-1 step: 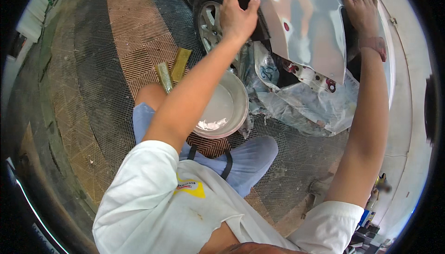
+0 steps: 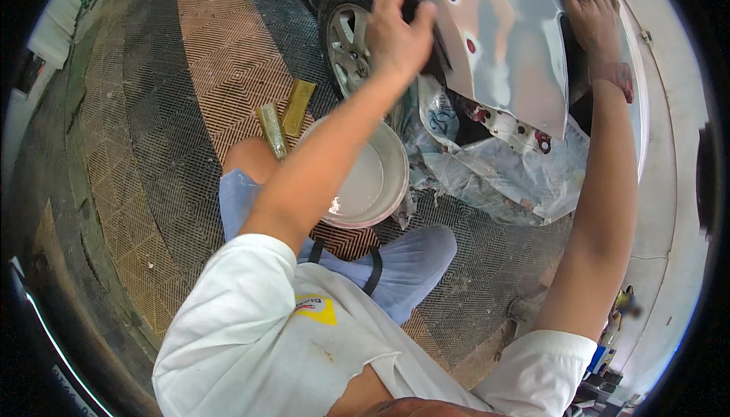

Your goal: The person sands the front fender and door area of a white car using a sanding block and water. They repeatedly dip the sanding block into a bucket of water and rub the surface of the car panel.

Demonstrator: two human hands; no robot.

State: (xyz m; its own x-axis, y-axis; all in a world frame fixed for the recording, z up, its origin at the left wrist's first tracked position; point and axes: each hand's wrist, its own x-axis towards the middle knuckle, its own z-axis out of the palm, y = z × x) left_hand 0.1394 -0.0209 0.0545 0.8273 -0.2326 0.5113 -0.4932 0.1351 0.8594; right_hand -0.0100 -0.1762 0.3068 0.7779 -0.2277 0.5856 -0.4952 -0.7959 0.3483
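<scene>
My left hand (image 2: 399, 33) is at the edge of a grey-silver car panel (image 2: 502, 44), beside the wheel arch. Its thumb and forefinger are around a long, dark flat block (image 2: 439, 48), which lies along the panel's edge; the block is blurred and partly hidden. On the panel's far right, my right hand (image 2: 591, 8) rests flat with fingers stretched, holding nothing. Bare filler patches and red-rimmed oval openings mark the panel. Below my left forearm stands a round basin (image 2: 394, 202) of cloudy water, partly covered by the arm.
Two yellowish strips (image 2: 297, 107) lie on the patterned grid floor mat (image 2: 220, 52), left of the basin. Behind my left hand is a car wheel (image 2: 348, 44). Crumpled plastic sheeting (image 2: 509, 177) hangs below the panel. Pale bodywork (image 2: 658, 189) runs along the right.
My left hand and the dark block have shifted slightly right and down along the panel's edge. The right hand stays in place.
</scene>
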